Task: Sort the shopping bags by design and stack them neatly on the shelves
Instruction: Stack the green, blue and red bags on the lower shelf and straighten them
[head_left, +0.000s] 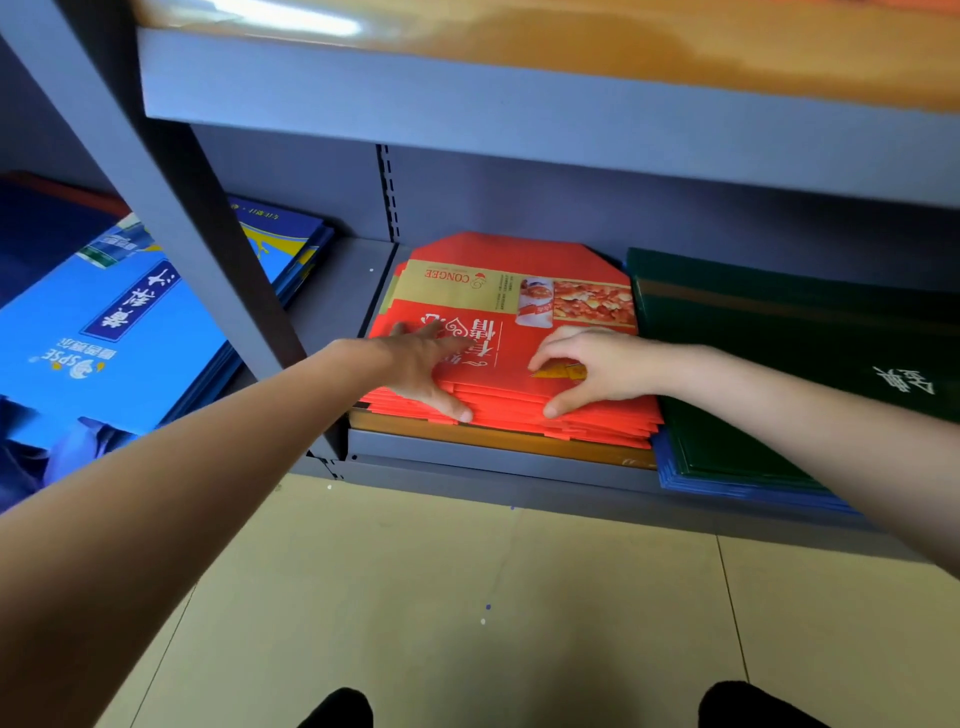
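Red bags (483, 332) with gold band, white script; blue bags (104, 332), yellow accents; dark green bags (779, 353); grey shelf (467, 462).

On the bottom shelf (498, 457), three flat stacks of shopping bags lie side by side. The middle stack (519, 312) sits just right of the rear upright slot strip. A second stack (779, 364) lies touching its right side. A third stack (130, 322) lies well apart to the left, behind a slanted shelf post (208, 249). Both hands rest on the middle stack's front edge: left hand (421, 364) at left, right hand (597, 369) at right. Another shelf (519, 114) runs above. Floor (467, 597) lies in front.
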